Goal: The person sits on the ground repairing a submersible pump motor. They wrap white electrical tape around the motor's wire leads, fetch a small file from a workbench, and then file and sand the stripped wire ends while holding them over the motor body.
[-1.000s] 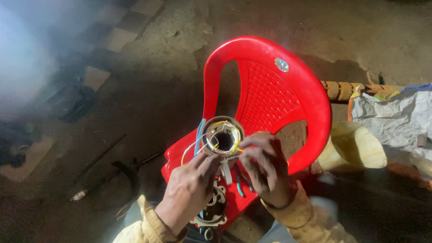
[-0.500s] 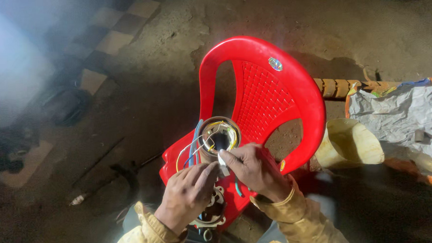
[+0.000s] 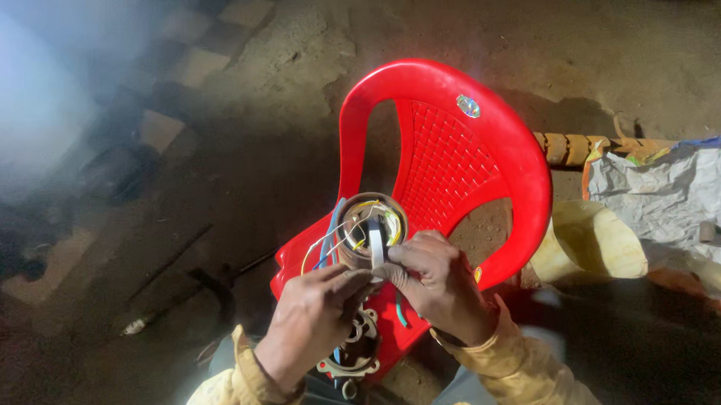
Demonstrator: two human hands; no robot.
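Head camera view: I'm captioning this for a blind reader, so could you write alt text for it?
Two bare hands, left hand and right hand, hold a round metal motor part with coloured wires over the seat of a red plastic chair. The chair stands on a dim dirt floor, with a yellowish bucket at right.

Red chair (image 3: 455,167) on dirt floor (image 3: 276,86)

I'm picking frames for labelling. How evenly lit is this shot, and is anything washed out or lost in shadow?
Head view: light falls on the red chair and both hands, left hand and right hand; pale haze washes out the upper left; the ground around sinks into darkness.
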